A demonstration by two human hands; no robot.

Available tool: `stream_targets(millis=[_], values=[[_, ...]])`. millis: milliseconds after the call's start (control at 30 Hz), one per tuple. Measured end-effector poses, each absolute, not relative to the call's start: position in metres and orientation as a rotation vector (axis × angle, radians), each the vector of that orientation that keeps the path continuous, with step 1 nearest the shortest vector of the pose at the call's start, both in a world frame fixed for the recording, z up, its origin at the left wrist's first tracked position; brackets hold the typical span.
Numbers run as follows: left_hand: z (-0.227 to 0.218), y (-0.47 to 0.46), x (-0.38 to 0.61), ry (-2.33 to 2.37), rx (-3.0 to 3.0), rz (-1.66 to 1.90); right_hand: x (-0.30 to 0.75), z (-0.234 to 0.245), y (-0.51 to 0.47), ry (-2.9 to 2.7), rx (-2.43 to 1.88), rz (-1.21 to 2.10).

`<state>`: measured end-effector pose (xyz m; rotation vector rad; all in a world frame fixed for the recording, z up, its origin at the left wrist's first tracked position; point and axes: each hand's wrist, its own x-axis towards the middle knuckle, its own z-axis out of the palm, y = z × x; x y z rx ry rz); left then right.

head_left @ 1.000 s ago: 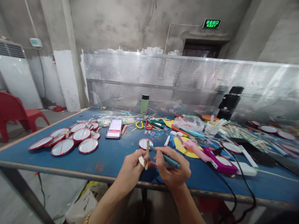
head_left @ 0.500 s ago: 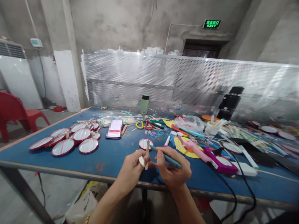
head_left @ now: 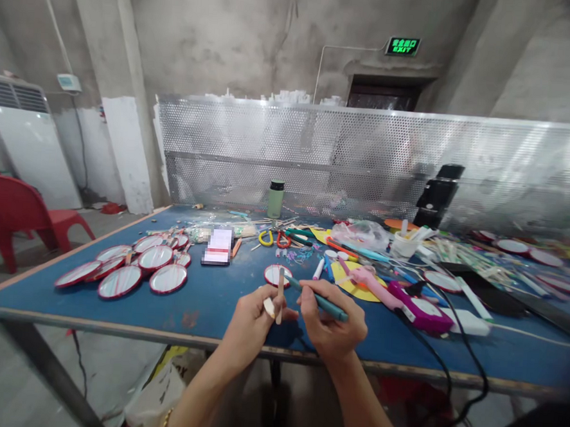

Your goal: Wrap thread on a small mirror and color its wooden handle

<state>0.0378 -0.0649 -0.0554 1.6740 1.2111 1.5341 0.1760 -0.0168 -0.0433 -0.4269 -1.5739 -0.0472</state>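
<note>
Above near edge of worktop: I saw left hand pinching wooden stick, long axis pointing up or away toward far edge. Right hand gripped teal pen, slanting in from right, tip near stick's upper end. Red-rimmed disc lay beyond.

A cluttered workbench shows a workshop.

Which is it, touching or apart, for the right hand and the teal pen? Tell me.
Touching. The head view shows it: the right hand grips the teal pen, its barrel held between thumb and fingers.
</note>
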Motion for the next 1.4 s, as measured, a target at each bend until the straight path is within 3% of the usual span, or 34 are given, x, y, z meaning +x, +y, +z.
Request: stream_targets(millis=[1400], values=[[-0.057,-0.0646,0.0377,1.173,1.646,1.523,0.1768,-0.0429,-0.0163,-1.575,-0.409,-0.051]])
